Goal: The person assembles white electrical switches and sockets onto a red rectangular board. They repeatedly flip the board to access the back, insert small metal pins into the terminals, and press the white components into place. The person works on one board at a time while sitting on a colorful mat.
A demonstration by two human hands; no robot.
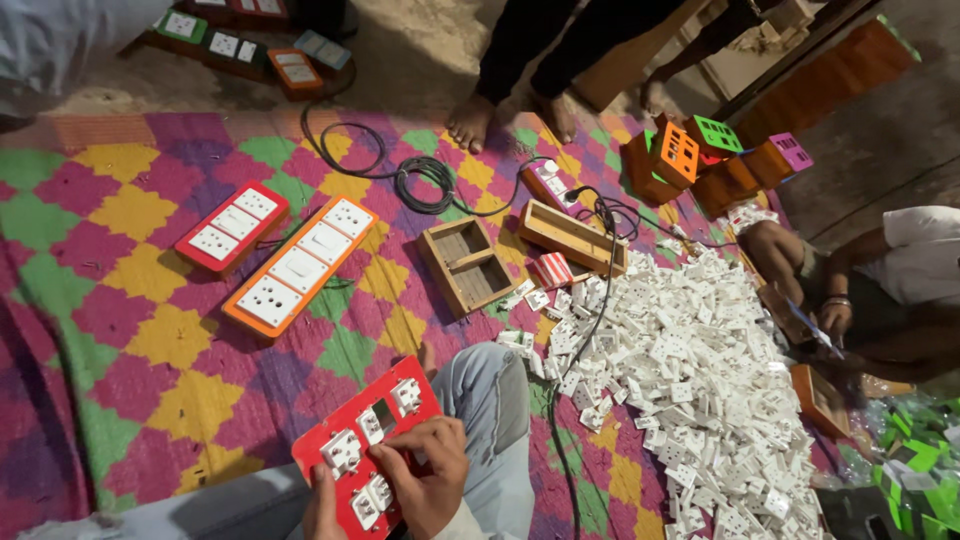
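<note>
A red switchboard plate [372, 430] with several white sockets set in it rests on my lap at the bottom centre. My left hand [322, 508] holds its lower left edge. My right hand [430, 470] grips the plate's right side, fingers pressing a white socket near its middle. My bent knee in blue jeans [490, 395] lies just right of the plate.
A big heap of white sockets [690, 370] covers the mat at right, crossed by a black cable [580, 340]. Two wooden boxes [468, 262], an orange board [300, 265] and a red board [232, 227] lie ahead. Another person [850, 290] sits at right; someone's bare feet [505, 118] stand beyond.
</note>
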